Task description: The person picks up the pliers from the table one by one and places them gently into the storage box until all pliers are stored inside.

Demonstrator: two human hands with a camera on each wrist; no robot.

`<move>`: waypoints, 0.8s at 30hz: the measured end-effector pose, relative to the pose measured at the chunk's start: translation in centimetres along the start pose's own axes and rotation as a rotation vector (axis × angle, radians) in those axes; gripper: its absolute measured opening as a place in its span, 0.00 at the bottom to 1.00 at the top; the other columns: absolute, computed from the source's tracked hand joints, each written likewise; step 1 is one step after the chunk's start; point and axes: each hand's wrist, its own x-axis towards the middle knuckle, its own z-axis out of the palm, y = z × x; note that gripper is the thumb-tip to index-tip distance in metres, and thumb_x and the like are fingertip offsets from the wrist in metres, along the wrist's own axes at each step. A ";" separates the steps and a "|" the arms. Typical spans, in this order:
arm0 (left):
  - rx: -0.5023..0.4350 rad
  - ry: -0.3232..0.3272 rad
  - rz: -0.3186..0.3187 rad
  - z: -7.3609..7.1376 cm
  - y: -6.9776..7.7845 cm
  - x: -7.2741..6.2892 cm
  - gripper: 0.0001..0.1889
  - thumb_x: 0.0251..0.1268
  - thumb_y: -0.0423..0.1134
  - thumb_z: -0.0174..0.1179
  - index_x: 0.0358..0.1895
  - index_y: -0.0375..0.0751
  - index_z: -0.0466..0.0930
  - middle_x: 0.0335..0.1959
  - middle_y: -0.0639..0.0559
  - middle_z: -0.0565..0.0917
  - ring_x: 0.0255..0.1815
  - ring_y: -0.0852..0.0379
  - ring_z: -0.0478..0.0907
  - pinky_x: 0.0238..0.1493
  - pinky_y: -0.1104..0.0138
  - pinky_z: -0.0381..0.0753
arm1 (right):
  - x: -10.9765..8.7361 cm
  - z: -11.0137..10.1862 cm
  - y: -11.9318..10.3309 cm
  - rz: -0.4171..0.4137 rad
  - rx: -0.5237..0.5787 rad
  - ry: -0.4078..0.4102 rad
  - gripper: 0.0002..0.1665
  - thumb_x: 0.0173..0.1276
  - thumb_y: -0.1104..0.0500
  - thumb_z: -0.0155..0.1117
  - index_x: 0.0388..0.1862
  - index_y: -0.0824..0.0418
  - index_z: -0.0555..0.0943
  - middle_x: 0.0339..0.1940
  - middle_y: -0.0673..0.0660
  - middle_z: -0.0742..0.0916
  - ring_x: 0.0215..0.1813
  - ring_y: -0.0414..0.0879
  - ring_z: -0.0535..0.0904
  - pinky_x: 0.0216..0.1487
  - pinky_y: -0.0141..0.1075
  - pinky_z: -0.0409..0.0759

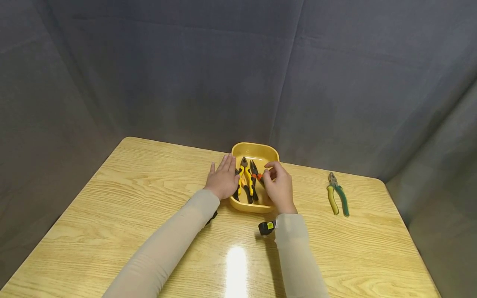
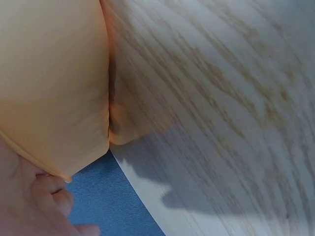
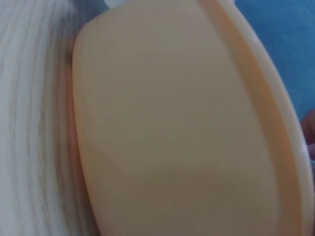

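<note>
A yellow plastic tray (image 1: 273, 155) stands at the back of the table, holding several pliers. Among them are yellow-and-black pliers (image 1: 250, 182) and long-nosed pliers (image 1: 255, 184) with orange-and-black handles spread apart. My left hand (image 1: 222, 178) lies with straight fingers along the tray's left rim, covering part of the tools there. Over the tray's right side is my right hand (image 1: 280, 186), thumb and forefinger bent. One handle of the long-nosed pliers runs under it; whether the fingers grip that handle is hidden. The right wrist view is mostly the tray's outer wall (image 3: 172, 108), with fingertips (image 3: 309, 129) beyond the rim.
Pliers (image 1: 338, 194) with one yellow and one green handle lie on the wooden table (image 1: 372, 248), right of the tray. Grey curtains (image 1: 186, 82) hang behind and beside the table. A black wrist device (image 1: 266, 228) sits by the right cuff.
</note>
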 end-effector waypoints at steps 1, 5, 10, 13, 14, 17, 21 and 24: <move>-0.001 0.001 0.000 0.0 0.0 0.0 0.34 0.85 0.51 0.37 0.83 0.41 0.38 0.84 0.48 0.38 0.84 0.53 0.31 0.80 0.45 0.36 | 0.0 -0.2 0.1 0.000 -0.005 -0.002 0.09 0.70 0.65 0.58 0.46 0.65 0.82 0.27 0.58 0.84 0.31 0.51 0.79 0.35 0.41 0.76; -0.004 0.006 -0.002 0.0 0.0 0.0 0.34 0.85 0.50 0.38 0.83 0.41 0.38 0.85 0.47 0.39 0.84 0.52 0.32 0.80 0.45 0.36 | 0.0 -1.0 0.4 -0.010 -0.022 -0.013 0.09 0.70 0.65 0.58 0.46 0.64 0.82 0.28 0.58 0.83 0.32 0.51 0.80 0.36 0.42 0.77; 0.003 0.008 -0.006 -0.2 0.0 -0.1 0.34 0.85 0.50 0.38 0.83 0.41 0.38 0.85 0.47 0.39 0.84 0.53 0.33 0.80 0.45 0.37 | 0.0 -2.2 0.8 0.002 -0.053 -0.029 0.09 0.71 0.65 0.58 0.47 0.64 0.82 0.29 0.58 0.83 0.34 0.52 0.79 0.36 0.42 0.77; 0.005 0.009 -0.004 -0.3 0.1 -0.2 0.34 0.85 0.50 0.37 0.83 0.41 0.39 0.85 0.47 0.39 0.84 0.52 0.33 0.80 0.45 0.37 | 0.0 -2.9 1.0 0.025 -0.060 -0.039 0.10 0.71 0.65 0.58 0.48 0.65 0.82 0.30 0.59 0.83 0.35 0.52 0.79 0.37 0.42 0.77; 0.003 0.009 -0.003 -0.3 0.1 -0.3 0.34 0.85 0.50 0.37 0.83 0.41 0.39 0.85 0.48 0.38 0.84 0.52 0.33 0.80 0.45 0.37 | 0.0 -3.1 1.2 0.032 -0.060 -0.042 0.10 0.71 0.65 0.58 0.48 0.65 0.82 0.31 0.60 0.84 0.35 0.52 0.80 0.37 0.42 0.77; -0.002 0.007 0.000 -0.4 0.2 -0.4 0.34 0.85 0.50 0.37 0.83 0.41 0.39 0.84 0.48 0.38 0.84 0.52 0.33 0.80 0.45 0.36 | -0.1 -3.7 1.5 0.051 -0.062 -0.054 0.10 0.71 0.64 0.58 0.48 0.65 0.82 0.32 0.61 0.84 0.36 0.53 0.80 0.39 0.42 0.77; -0.001 0.003 0.000 -0.3 0.2 -0.4 0.34 0.85 0.50 0.37 0.83 0.41 0.38 0.84 0.48 0.38 0.84 0.53 0.33 0.80 0.45 0.36 | -0.2 -4.4 2.1 0.052 -0.081 -0.059 0.09 0.72 0.65 0.57 0.48 0.65 0.81 0.32 0.61 0.84 0.36 0.54 0.80 0.39 0.43 0.77; -0.003 0.002 -0.002 -0.3 0.2 -0.4 0.34 0.85 0.50 0.37 0.83 0.41 0.38 0.84 0.48 0.38 0.84 0.53 0.32 0.80 0.45 0.36 | -0.2 -5.0 2.3 0.051 -0.100 -0.064 0.10 0.72 0.65 0.56 0.48 0.66 0.81 0.33 0.62 0.84 0.36 0.54 0.80 0.39 0.44 0.76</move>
